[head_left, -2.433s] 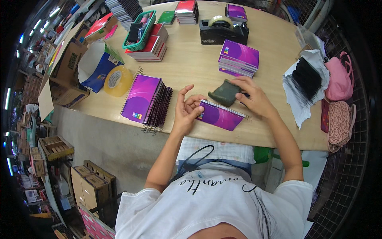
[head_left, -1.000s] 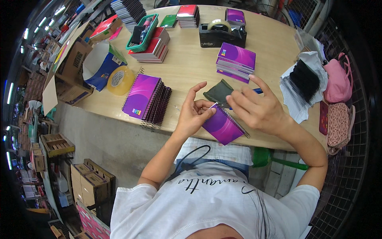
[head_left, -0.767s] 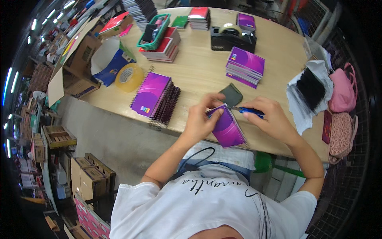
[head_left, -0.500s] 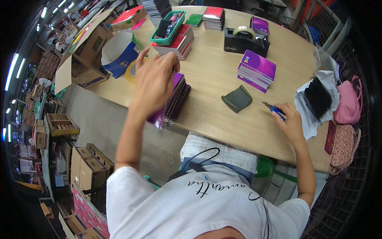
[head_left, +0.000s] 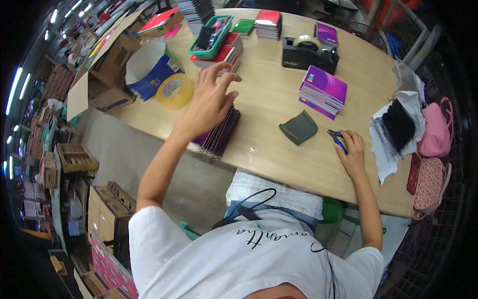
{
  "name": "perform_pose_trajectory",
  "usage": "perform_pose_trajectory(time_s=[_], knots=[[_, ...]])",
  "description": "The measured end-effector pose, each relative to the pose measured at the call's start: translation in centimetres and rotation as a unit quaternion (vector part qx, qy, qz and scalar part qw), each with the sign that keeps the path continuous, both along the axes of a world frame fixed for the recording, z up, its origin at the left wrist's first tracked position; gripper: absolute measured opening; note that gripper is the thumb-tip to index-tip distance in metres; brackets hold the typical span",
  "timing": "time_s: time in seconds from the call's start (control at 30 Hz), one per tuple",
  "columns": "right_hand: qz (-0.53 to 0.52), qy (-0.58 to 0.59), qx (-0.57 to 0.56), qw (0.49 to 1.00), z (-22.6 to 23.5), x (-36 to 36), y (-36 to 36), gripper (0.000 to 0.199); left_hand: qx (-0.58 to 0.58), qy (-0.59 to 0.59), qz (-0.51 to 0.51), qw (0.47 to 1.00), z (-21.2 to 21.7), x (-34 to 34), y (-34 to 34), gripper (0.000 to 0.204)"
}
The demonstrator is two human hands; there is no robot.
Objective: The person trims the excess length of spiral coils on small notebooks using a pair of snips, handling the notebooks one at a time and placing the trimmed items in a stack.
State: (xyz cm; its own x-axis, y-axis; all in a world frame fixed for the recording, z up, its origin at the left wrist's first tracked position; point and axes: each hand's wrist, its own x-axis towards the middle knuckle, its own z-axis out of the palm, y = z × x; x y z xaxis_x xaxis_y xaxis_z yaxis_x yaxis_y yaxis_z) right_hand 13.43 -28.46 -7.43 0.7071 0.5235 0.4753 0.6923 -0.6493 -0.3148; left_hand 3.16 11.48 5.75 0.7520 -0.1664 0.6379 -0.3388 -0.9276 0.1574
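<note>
My left hand (head_left: 211, 102) hovers over a stack of purple spiral-bound notebooks (head_left: 224, 130) at the table's near left edge. Its fingers are spread and curved, with nothing between them, and it hides part of the stack. My right hand (head_left: 352, 155) rests at the right of the table around small blue-handled pliers (head_left: 339, 141), whose jaws point up and left. Between the hands lies a dark green, slightly curled piece of material (head_left: 298, 127). Beyond it stands another pile of purple notebooks (head_left: 323, 89).
A black tape dispenser (head_left: 309, 56) stands at the back right. A yellowish tape roll (head_left: 175, 91), an open carton (head_left: 112, 70) and a green basket (head_left: 211, 39) on red notebooks occupy the left. Black binding wires (head_left: 398, 124) lie on white wrapping beside a pink pouch (head_left: 435, 128).
My left hand has shifted right and slightly down, its fingers spreading, uncovering the tape roll. My right hand has moved slightly left with the pliers.
</note>
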Motion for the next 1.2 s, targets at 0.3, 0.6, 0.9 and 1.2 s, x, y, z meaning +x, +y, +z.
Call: perform_pose_trajectory(time_s=[0.3, 0.6, 0.9, 1.2], knots=[[-0.113, -0.021, 0.064, 0.991, 0.4, 4.8, -1.9, 0.03, -0.323, 0.098, 0.087, 0.937, -7.2, 18.6, -11.2, 0.042], [-0.359, -0.058, -0.141, 0.921, -1.8, 8.2, -11.8, 0.021, -0.345, 0.179, 0.114, 0.914, -7.3, 22.5, -9.7, 0.035], [-0.207, -0.202, -0.108, 0.951, 2.2, 6.3, -12.7, 0.027, -0.228, 0.013, -0.038, 0.973, -9.0, -2.3, -9.9, 0.062], [0.071, 0.241, 0.188, 0.95, 4.6, -4.2, 2.2, 0.019, -0.349, 0.028, 0.013, 0.937, -14.6, -3.2, -12.1, 0.027]])
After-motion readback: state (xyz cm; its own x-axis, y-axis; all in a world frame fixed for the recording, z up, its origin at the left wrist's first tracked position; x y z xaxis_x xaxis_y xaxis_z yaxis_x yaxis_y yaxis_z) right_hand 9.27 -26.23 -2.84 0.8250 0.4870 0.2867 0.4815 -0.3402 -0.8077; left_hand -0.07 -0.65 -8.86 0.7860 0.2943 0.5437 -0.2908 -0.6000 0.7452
